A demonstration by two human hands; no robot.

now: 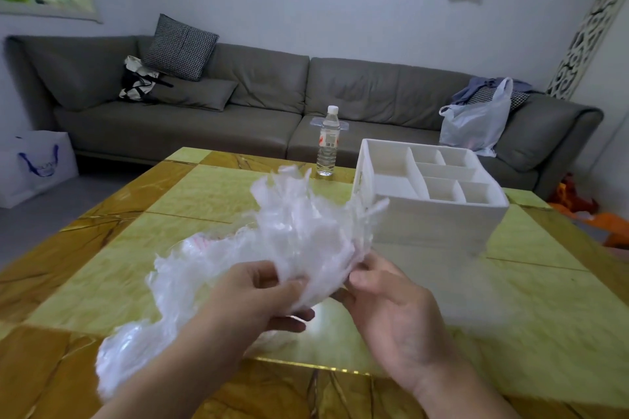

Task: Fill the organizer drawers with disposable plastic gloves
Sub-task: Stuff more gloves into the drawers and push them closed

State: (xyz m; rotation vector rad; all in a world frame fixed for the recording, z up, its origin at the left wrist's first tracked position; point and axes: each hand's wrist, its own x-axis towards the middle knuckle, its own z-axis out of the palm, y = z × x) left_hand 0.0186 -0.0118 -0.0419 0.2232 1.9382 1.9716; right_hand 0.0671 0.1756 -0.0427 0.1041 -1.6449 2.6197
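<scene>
A crumpled bunch of clear disposable plastic gloves is held up above the table in front of me. My left hand grips the bunch from the left, thumb and fingers curled round the plastic. My right hand pinches its right edge with the fingertips. More clear plastic trails down to the table at the lower left. The white organizer stands on the table to the right, its top compartments open and bare. Its drawers are not visible from here.
A water bottle stands at the far edge of the yellow marble table. Behind is a grey sofa with cushions and a white plastic bag. A white shopping bag sits on the floor left.
</scene>
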